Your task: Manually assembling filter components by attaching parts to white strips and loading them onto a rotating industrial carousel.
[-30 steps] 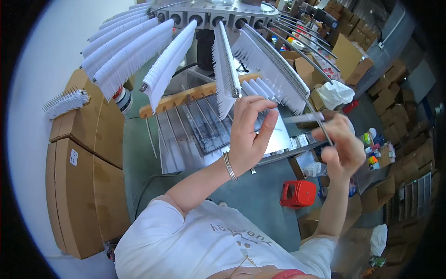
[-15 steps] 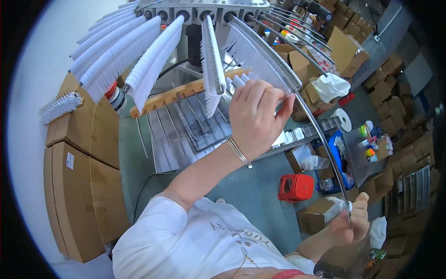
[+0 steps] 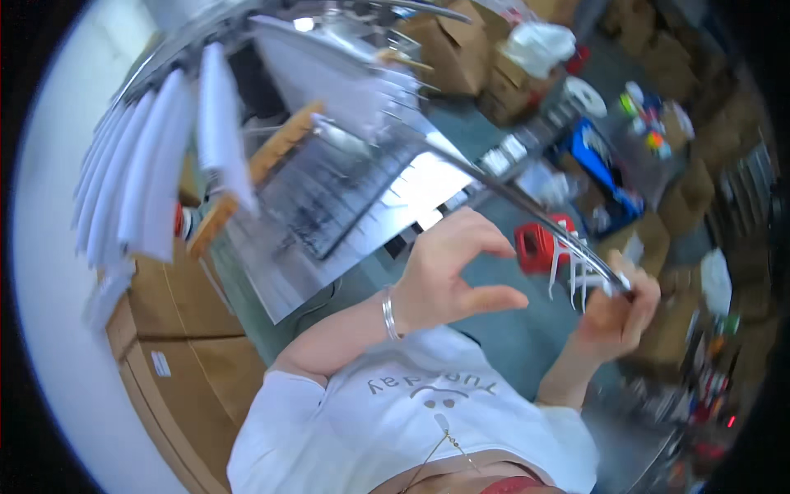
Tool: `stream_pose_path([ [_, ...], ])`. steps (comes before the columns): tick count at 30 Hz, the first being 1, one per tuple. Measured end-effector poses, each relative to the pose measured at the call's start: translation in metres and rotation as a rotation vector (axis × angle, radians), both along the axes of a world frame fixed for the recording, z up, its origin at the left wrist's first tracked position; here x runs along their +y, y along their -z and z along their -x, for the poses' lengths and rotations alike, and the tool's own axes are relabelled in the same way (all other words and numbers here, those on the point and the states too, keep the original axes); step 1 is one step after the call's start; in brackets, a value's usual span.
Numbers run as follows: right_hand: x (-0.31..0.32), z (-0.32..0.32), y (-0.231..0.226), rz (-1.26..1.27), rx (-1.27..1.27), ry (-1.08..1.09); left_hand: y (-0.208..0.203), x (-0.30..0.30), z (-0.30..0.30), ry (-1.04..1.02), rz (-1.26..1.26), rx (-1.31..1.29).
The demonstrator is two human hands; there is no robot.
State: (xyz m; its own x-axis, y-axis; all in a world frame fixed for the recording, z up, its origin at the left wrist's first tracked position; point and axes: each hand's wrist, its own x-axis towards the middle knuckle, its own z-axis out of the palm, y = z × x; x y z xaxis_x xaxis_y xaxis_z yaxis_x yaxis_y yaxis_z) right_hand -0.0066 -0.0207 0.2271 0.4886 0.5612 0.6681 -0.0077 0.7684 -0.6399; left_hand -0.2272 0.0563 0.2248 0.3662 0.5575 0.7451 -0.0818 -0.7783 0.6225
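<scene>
My right hand is closed round the near end of a long metal rod. A few thin white looped strips hang on the rod just short of that hand. Below the rod, my left hand is held apart from it, thumb and fingers spread, with nothing between them. At the rod's far end, a packed row of thin white pieces looks blurred. More rods full of white pieces fan out at the upper left.
Under the rods are a metal tray and a wooden bar with pegs. A red stool, a blue crate and a white reel stand on the right. Cardboard boxes line the lower left.
My left hand has come off the rod and dropped nearer to me, opening. White strips now hang by my right hand. The view has swung, shifting the rod rack left.
</scene>
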Motion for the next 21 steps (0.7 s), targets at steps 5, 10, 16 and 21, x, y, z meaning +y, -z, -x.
stream_pose_path([
  [5,0.016,-0.015,0.037,0.327,0.229,-0.421,0.012,0.008,-0.049,0.315,0.279,0.237],
  [10,0.046,-0.014,0.026,0.505,0.320,-0.547,0.021,-0.005,-0.090,0.171,0.371,0.164],
  [16,0.047,-0.002,0.033,0.355,0.161,-0.444,0.033,0.023,-0.116,-0.165,0.319,-0.112],
  [21,0.010,0.016,0.031,-0.110,-1.050,0.139,0.028,0.059,-0.101,-0.556,0.250,-0.109],
])
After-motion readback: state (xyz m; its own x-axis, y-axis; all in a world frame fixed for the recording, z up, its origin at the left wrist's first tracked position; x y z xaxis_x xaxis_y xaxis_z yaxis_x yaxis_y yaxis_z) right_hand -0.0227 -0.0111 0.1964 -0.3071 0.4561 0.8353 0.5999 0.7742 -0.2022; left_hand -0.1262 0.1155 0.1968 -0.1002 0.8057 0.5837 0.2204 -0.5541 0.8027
